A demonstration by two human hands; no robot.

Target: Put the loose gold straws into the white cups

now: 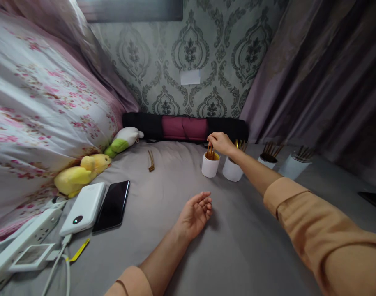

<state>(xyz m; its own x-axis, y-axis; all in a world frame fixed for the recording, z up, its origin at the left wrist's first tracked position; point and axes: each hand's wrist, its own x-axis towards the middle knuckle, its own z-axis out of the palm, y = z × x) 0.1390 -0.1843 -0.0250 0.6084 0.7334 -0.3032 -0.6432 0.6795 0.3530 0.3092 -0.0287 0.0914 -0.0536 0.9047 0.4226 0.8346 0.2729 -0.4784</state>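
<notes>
I am looking down at the grey bed (237, 242). My right hand (221, 142) is stretching out toward the far edge, with its fingertips pressed together and pinching a brown stick (209, 150). The stick is standing in a white cup (210, 165), and my hand is hovering just above the cup's rim. I cannot tell whether the stick is touching the bottom of the cup.

3 more cups are standing in a row from there toward the far right corner. The 2nd cup (232, 170) is just beside the 1st and partly behind my wrist. The 3rd cup (267, 160) and 4th cup (293, 165) are standing further right, each holding a bunch of dark sticks.

My left hand (195, 213) is lying palm up in the middle of the bed, with the fingers loosely spread and curling and holding nothing. It is well apart from the cups.

A loose bent stick (151, 161) is lying on the sheet to the left of the 1st cup. Near the left edge a phone (113, 205) is lying face up, touching a power bank (83, 209), with a power strip (24, 240) further toward the near left corner. 2 plush toys, a yellow toy (78, 174) and a white toy (126, 139), are leaning against the floral quilt (36, 102). A black roll (184, 127) is lying along the far edge.
</notes>
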